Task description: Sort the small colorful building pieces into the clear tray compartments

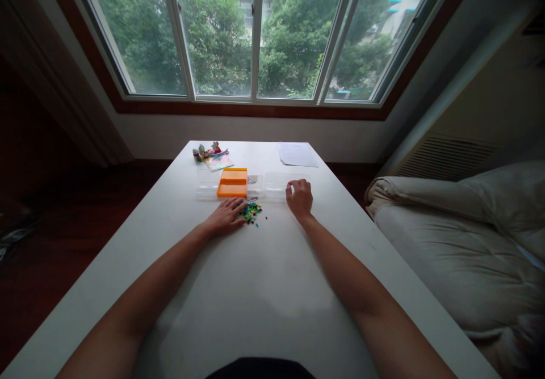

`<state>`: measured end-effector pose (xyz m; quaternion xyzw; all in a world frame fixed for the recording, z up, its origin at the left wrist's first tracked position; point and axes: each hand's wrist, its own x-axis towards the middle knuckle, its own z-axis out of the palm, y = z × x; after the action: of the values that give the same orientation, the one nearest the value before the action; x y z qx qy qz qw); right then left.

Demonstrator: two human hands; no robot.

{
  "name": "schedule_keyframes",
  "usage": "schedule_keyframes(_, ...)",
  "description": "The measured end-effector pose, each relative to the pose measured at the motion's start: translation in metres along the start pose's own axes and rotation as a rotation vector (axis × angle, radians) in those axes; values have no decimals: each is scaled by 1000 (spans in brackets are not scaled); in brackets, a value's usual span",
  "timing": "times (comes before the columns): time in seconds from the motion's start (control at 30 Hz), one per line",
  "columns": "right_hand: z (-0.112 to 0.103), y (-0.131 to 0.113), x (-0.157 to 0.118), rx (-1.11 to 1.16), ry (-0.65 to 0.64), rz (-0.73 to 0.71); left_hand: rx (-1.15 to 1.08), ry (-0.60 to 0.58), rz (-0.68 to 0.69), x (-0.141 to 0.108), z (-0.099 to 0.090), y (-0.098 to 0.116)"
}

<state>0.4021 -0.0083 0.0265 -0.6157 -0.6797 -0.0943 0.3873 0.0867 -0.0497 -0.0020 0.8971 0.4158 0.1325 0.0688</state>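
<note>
My left hand [225, 215] lies flat on the white table, fingers spread, their tips touching a pile of tiny coloured pieces [252, 213], mostly green, yellow and blue. Over the near edge of a clear plastic box [276, 181] my right hand [300, 198] is curled, thumb and fingertips together. Whatever may be between those fingertips is too small to make out. An orange divided tray [233, 188] rests just beyond my left fingers, amid clear plastic. A few loose pieces lie apart from the pile, on its right and near sides.
Small colourful figures [204, 152] stand at the table's far left beside a patterned sheet [219, 162]. White papers [297, 155] lie at the far right corner. The white table [259, 288] runs toward a window; a pale sofa [426, 243] stands to the right.
</note>
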Motion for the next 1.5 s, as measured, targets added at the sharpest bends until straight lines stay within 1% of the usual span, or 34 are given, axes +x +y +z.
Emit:
schedule_keyframes(0.07,3,-13,-9,60,-90,-112,3,-10,11,1,1,-1)
schedule_keyframes(0.2,9,-40,-30,111,-329,-395,-4,-26,29,3,0,-2)
schedule_keyframes(0.3,8,-50,-40,123,-405,-487,-21,-23,48,4,-3,-1)
schedule_keyframes(0.4,4,-47,-44,128,-414,-475,-57,15,61,3,-8,0)
schedule_keyframes(0.47,4,-41,-45,115,-383,-417,-78,52,52,1,-11,-1)
schedule_keyframes(0.57,5,-32,-47,79,-334,-310,-88,93,-8,-4,-13,-6)
schedule_keyframes(0.63,6,-28,-48,62,-344,-286,-76,117,-75,-9,-13,-11)
schedule_keyframes(0.73,5,-26,-48,62,-403,-328,-46,146,-149,-14,-11,-15)
schedule_keyframes(0.87,1,-23,-50,79,-446,-374,-24,141,-162,-19,-10,-13)
schedule_keyframes(1.0,-1,-12,-56,92,-477,-415,-7,154,-178,-21,-8,-10)
schedule_keyframes(1.13,1,0,-56,100,-556,-448,-10,136,-162,-20,-7,-10)
schedule_keyframes(1.2,1,2,-55,79,-599,-455,-12,108,-142,-22,-8,-12)
schedule_keyframes(1.3,-1,0,-54,45,-695,-469,-6,50,-110,-31,-12,-17)
schedule_keyframes(1.4,-3,-3,-54,9,-771,-460,28,5,-123,-43,-14,-22)
schedule_keyframes(1.5,-4,-4,-55,-22,-810,-435,63,-29,-172,-49,-11,-25)
